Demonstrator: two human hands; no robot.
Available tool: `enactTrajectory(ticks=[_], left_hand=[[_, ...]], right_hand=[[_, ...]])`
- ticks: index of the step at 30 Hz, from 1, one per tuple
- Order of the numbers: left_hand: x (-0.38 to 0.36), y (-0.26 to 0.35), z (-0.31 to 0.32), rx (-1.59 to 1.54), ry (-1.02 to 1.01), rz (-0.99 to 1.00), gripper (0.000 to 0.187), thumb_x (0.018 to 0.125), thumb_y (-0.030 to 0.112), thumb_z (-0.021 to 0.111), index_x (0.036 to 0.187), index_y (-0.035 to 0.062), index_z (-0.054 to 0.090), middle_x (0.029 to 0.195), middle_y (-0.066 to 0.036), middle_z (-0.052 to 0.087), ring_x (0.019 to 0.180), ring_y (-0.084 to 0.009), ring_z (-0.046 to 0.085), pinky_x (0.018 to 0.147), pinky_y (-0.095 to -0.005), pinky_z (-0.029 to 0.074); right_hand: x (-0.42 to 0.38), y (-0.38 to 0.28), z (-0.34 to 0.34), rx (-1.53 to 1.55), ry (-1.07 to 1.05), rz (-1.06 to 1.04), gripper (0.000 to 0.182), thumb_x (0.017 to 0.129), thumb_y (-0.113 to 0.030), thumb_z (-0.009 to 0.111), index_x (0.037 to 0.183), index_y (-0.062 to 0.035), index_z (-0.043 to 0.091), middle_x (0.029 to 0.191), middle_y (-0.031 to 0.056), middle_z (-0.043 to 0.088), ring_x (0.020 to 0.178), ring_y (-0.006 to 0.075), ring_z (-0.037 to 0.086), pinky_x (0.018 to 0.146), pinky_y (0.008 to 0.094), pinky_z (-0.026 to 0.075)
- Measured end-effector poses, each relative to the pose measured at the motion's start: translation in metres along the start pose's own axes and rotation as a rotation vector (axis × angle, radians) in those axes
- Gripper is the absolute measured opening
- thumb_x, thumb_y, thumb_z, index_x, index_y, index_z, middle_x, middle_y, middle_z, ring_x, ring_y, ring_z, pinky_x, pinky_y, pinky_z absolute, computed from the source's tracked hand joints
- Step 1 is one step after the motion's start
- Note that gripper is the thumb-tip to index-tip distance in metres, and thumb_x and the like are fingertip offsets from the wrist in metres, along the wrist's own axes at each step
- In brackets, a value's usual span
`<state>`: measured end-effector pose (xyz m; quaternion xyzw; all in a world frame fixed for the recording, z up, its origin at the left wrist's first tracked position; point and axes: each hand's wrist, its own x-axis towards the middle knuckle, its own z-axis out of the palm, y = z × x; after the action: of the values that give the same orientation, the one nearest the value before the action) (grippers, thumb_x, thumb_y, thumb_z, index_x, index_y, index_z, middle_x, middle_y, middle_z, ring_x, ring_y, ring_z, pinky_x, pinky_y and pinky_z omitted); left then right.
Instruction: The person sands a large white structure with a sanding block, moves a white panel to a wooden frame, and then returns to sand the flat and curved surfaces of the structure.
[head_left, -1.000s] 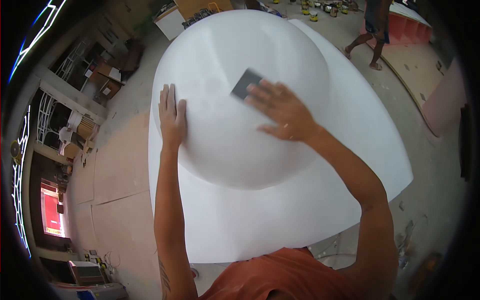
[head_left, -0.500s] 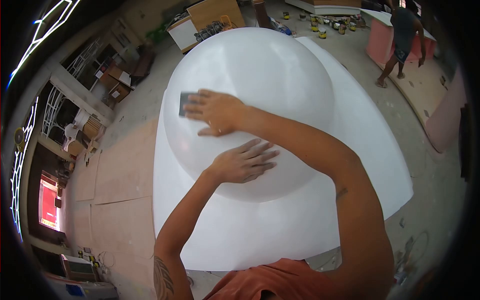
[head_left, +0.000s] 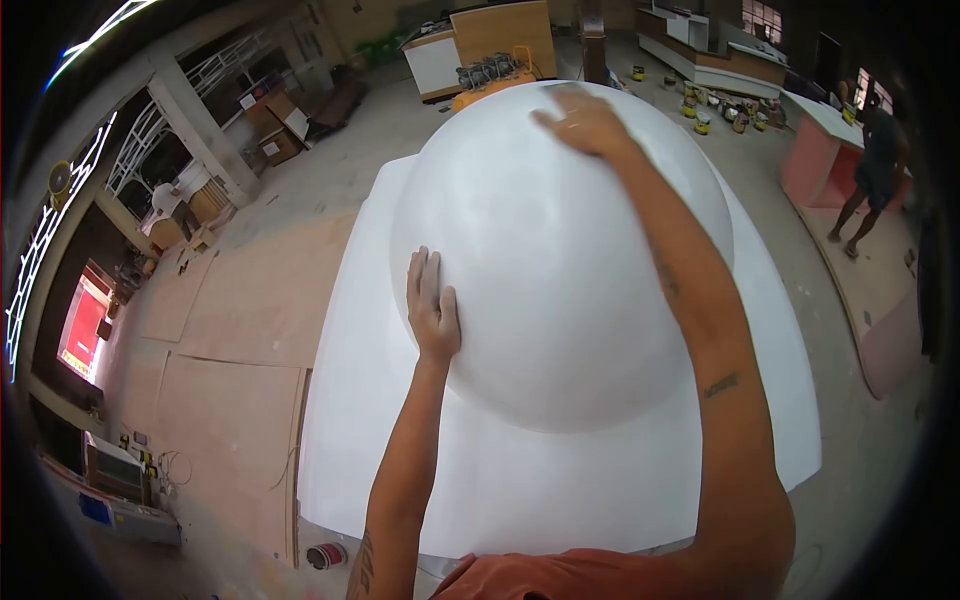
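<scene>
Far side of the dome (head_left: pixel 560 260) being rubbed.
I saw my right hand (head_left: pixel 585 122) pressed flat over the crown, anything under its fingers hidden; left hand (head_left: pixel 432 305) lay spread, empty, on the near flank, the surface looking evenly white.

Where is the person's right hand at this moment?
In the head view, the right hand is stretched to the far top of the big white dome, right of centre. The left hand lies flat on the dome's near left flank.
</scene>
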<state>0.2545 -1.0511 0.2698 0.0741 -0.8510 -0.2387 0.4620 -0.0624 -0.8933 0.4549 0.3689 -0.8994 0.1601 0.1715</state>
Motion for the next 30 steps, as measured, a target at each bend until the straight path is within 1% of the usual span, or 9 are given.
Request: enactTrajectory(ticks=[6, 8, 12, 15, 18, 21, 25, 28, 30], left_hand=[[-0.029, -0.027, 0.001, -0.184, 0.279, -0.033, 0.057, 0.11, 0.02, 0.038, 0.162, -0.0024, 0.034, 0.168, -0.027, 0.033, 0.155, -0.0432, 0.034, 0.127, -0.0527, 0.027], [-0.038, -0.041, -0.005, -0.196, 0.119, -0.034, 0.057, 0.11, 0.021, 0.038, 0.161, -0.0029, 0.035, 0.169, -0.025, 0.033, 0.157, -0.0435, 0.031, 0.127, -0.0522, 0.027], [-0.077, -0.078, -0.002, -0.124, 0.1, -0.078, 0.057, 0.108, 0.021, 0.04, 0.159, -0.003, 0.041, 0.169, -0.023, 0.035, 0.158, -0.0429, 0.028, 0.129, -0.0523, 0.023], [-0.079, -0.073, 0.001, -0.23, 0.166, -0.175, 0.056, 0.106, 0.02, 0.041, 0.156, -0.0035, 0.047, 0.168, -0.023, 0.039, 0.158, -0.0426, 0.029, 0.129, -0.0528, 0.022], [-0.077, -0.072, 0.0, -0.225, 0.178, -0.18, 0.054, 0.105, 0.018, 0.041, 0.154, -0.0036, 0.05, 0.166, -0.023, 0.041, 0.158, -0.0426, 0.03, 0.129, -0.0532, 0.023], [-0.075, -0.075, -0.002, -0.21, 0.184, -0.154, 0.052, 0.104, 0.016, 0.042, 0.152, -0.0032, 0.053, 0.166, -0.023, 0.042, 0.157, -0.042, 0.032, 0.129, -0.0527, 0.024], [-0.077, -0.071, -0.002, -0.349, 0.268, -0.181, 0.05, 0.105, 0.013, 0.044, 0.152, -0.003, 0.051, 0.165, -0.023, 0.042, 0.156, -0.0428, 0.034, 0.128, -0.0515, 0.026], [-0.106, -0.103, -0.019, -0.217, 0.066, -0.171, 0.048, 0.106, 0.011, 0.045, 0.152, -0.0035, 0.05, 0.165, -0.024, 0.041, 0.156, -0.0432, 0.035, 0.127, -0.0504, 0.029], [-0.141, -0.123, -0.06, -0.266, -0.131, -0.267, 0.044, 0.105, 0.004, 0.053, 0.149, 0.0003, 0.055, 0.161, -0.023, 0.048, 0.151, -0.0383, 0.045, 0.122, -0.0444, 0.039]], right_hand=[[-0.162, -0.182, 0.072, -0.33, -0.149, -0.942, 0.071, 0.103, -0.059, 0.052, 0.154, -0.01, 0.056, 0.169, 0.0097, 0.042, 0.159, 0.029, 0.032, 0.133, 0.0466, 0.017], [-0.149, -0.143, 0.061, -0.097, -0.043, -0.857, 0.071, 0.102, -0.059, 0.055, 0.153, -0.0107, 0.056, 0.164, 0.0096, 0.048, 0.157, 0.029, 0.035, 0.131, 0.0461, 0.02], [-0.083, 0.022, 0.008, -0.055, 0.248, -0.16, 0.069, 0.108, -0.056, 0.047, 0.155, -0.0051, 0.051, 0.164, 0.0158, 0.047, 0.154, 0.0312, 0.04, 0.128, 0.0443, 0.027], [-0.031, 0.139, 0.009, 0.369, 0.081, 0.296, 0.072, 0.111, -0.052, 0.034, 0.157, 0.0026, 0.045, 0.166, 0.0226, 0.041, 0.157, 0.0355, 0.035, 0.129, 0.042, 0.026], [0.064, 0.167, 0.039, 0.087, -0.14, 0.31, 0.075, 0.113, -0.054, 0.028, 0.154, 0.0054, 0.048, 0.162, 0.0246, 0.046, 0.154, 0.037, 0.039, 0.129, 0.042, 0.026], [0.073, -0.01, 0.026, -0.098, -0.097, 0.205, 0.08, 0.104, -0.066, 0.039, 0.157, -0.007, 0.05, 0.162, 0.0181, 0.049, 0.152, 0.0349, 0.044, 0.126, 0.0468, 0.032], [-0.001, -0.208, 0.08, -0.4, -0.19, -0.306, 0.08, 0.104, -0.066, 0.041, 0.162, -0.0103, 0.044, 0.17, 0.012, 0.04, 0.16, 0.0345, 0.027, 0.13, 0.0509, 0.017], [-0.099, -0.247, 0.096, -0.482, -0.357, -0.83, 0.078, 0.104, -0.065, 0.046, 0.158, -0.01, 0.048, 0.168, 0.0097, 0.042, 0.16, 0.0303, 0.027, 0.133, 0.0476, 0.016], [-0.115, -0.212, 0.073, -0.315, -0.284, -0.799, 0.073, 0.104, -0.061, 0.049, 0.159, -0.0124, 0.048, 0.168, 0.0085, 0.042, 0.16, 0.0285, 0.028, 0.133, 0.046, 0.017]])
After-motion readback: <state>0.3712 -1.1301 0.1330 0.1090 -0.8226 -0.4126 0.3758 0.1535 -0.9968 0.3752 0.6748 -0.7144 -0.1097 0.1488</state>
